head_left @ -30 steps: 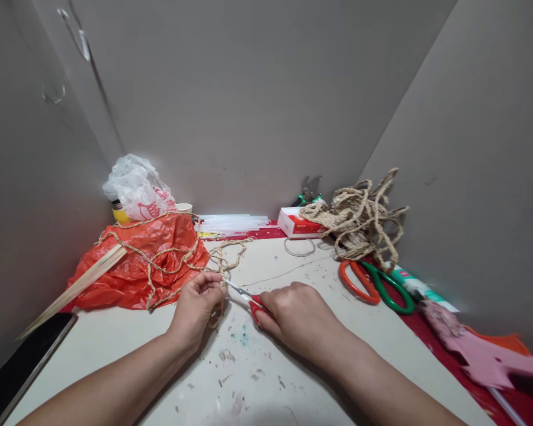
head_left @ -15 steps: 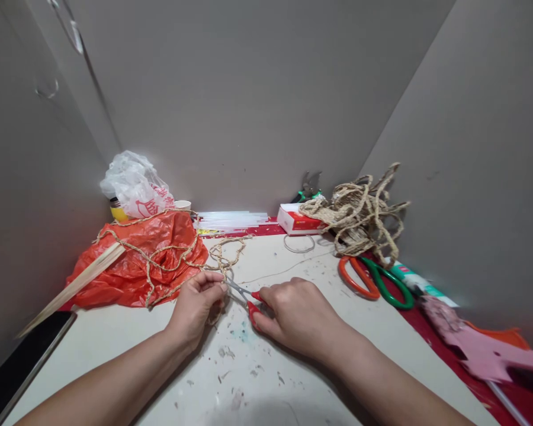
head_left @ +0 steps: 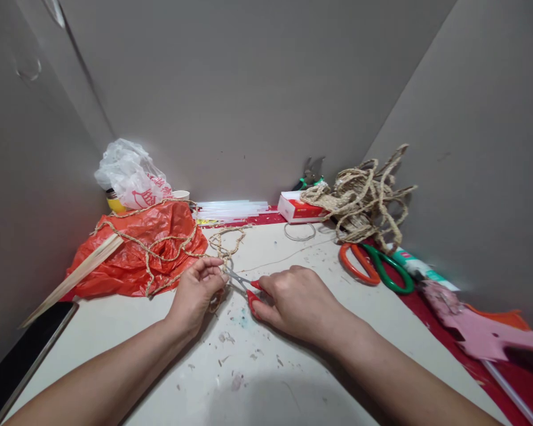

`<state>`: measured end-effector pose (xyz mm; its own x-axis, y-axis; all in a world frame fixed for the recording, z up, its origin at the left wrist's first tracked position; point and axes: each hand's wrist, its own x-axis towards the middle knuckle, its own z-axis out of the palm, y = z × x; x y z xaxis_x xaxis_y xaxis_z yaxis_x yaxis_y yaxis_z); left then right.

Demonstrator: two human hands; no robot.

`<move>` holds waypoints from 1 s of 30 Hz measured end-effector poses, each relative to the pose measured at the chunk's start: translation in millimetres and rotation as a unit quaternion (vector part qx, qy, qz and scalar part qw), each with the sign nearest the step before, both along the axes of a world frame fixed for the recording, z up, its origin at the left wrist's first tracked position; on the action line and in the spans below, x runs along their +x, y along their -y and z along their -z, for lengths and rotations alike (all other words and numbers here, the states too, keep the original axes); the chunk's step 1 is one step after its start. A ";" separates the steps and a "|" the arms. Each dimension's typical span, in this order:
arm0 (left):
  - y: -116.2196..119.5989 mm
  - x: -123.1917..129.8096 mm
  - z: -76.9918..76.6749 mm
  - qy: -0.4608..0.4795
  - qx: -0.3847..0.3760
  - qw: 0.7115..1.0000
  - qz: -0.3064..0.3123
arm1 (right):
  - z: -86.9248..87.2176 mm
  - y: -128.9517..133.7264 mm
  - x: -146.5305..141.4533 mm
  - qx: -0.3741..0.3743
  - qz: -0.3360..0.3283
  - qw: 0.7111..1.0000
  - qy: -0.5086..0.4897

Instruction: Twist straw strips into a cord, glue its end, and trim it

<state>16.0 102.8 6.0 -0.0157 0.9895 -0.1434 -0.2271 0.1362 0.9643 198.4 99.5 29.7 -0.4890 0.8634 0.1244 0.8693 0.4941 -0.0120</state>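
In the middle of the head view my right hand [head_left: 288,299] is closed around the red handles of small scissors [head_left: 252,296]. Their metal blades point left to the fingertips of my left hand [head_left: 198,290]. That hand pinches a thin braided straw rope [head_left: 222,239], and the blade tips are at the rope, partly hidden by my fingers. Part of the rope loops beyond my fingers on the white board. More of it trails left over a crumpled red plastic bag [head_left: 133,272], and a short piece hangs below my left hand.
A thick rope coil [head_left: 364,201] lies at the back right beside a red and white box [head_left: 297,207]. Orange and green rings [head_left: 391,269] and a pink glue gun [head_left: 484,334] line the right edge. Clear sticks [head_left: 231,210] lie at the back; a black phone [head_left: 31,349] is left.
The view has tipped slightly, so things sit a little higher. The scissor handles look slightly closer together. Both hands keep nearly the same place at the rope.
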 end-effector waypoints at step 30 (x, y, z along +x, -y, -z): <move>-0.9 0.7 0.2 0.003 0.018 1.000 -0.014 | 8.1 -3.8 2.8 0.023 -0.005 1.000 -0.004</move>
<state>16.7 103.7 5.7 -0.0423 0.9932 -0.1081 -0.2365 0.0952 0.9670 201.2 103.3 21.5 -0.4964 0.8517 0.1680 0.8643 0.5030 0.0034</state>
